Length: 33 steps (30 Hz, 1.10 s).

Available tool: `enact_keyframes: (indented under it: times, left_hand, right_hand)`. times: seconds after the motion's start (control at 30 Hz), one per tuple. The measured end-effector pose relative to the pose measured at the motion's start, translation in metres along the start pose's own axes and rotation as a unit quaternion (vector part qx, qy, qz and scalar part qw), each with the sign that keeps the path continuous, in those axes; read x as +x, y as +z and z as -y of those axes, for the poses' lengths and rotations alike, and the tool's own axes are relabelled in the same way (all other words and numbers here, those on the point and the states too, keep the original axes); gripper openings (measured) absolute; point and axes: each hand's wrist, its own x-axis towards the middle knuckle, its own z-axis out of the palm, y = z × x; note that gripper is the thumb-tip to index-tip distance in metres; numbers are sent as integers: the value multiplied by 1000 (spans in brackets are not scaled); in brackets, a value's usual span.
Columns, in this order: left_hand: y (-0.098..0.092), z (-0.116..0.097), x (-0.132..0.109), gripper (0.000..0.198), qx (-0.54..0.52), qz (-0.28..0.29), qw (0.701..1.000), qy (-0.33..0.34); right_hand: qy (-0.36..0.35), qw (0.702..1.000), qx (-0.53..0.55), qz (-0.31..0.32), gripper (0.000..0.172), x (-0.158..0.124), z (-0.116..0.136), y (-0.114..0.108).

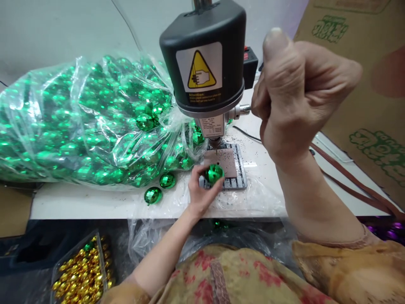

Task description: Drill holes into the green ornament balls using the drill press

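Observation:
My left hand (202,190) pinches a shiny green faceted ball (214,173) between thumb and fingers, over the slotted metal base (241,169) of a small drill press (202,59). A flat brownish plate (230,160) with a small dark hole lies on that base, below the chuck. High on the right, my right hand (294,88) is closed in a fist beside the press head, at the metal feed lever (243,109); the far end of the lever is hidden behind the fingers.
Clear plastic bag (79,122) full of green balls at left; two loose green balls (167,180) (153,195) near the table edge. Cardboard box (357,84) at right. Dark shavings around the base. Below the table, a bin (103,266) of gold balls.

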Motion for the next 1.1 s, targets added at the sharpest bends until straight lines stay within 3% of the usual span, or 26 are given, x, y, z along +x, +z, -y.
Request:
enact_keyframes:
  times: [0.1, 0.2, 0.3, 0.37, 0.47, 0.53, 0.6, 0.7, 0.77, 0.83, 0.97, 1.03, 1.1]
  left_hand:
    - [-27, -9, -35, 50, 20, 126, 973, 190]
    - [-49, -10, -68, 44, 97, 243, 907, 331]
    - [-63, -3, -89, 23, 177, 316, 850, 382]
    - [-72, 5, -95, 23, 185, 311, 847, 389]
    - [-86, 17, -87, 31, 213, 186, 892, 354]
    - [-94, 24, -69, 36, 304, 80, 909, 272]
    - [-101, 29, -46, 33, 415, 27, 896, 156]
    - [-107, 33, -16, 31, 519, 51, 853, 18]
    - [-108, 34, -6, 33, 528, 87, 845, -11]
    - [-106, 33, -2, 34, 484, 110, 868, -1]
    - [-89, 22, 0, 37, 257, 91, 962, 19]
    - [-73, 15, 4, 40, 106, 74, 991, -33]
    - [-52, 11, 10, 42, -24, 59, 992, -105]
  right_hand:
    - [9, 1000, -4, -1, 60, -1, 0, 1]
    - [20, 1000, 0, -17, 61, -3, 0, 2]
    - [1, 999, 11, -33, 61, -3, -1, 3]
    - [1, 1000, 11, -27, 59, -3, -2, 2]
    - [16, 1000, 9, -15, 55, -3, -3, 1]
    - [3, 1000, 23, -19, 54, -3, -3, 0]
    - [6, 999, 34, -22, 52, -3, -3, 0]
    - [16, 997, 69, -13, 49, -3, -6, 0]
    - [-11, 995, 98, -22, 47, -3, -9, 0]
    - [-23, 995, 94, -37, 48, -3, -10, 1]
    - [3, 998, 59, -27, 50, -3, -8, 2]
    - [1, 998, 58, -20, 51, -4, -6, 1]
    - [-2, 999, 52, -14, 52, -4, -5, 1]
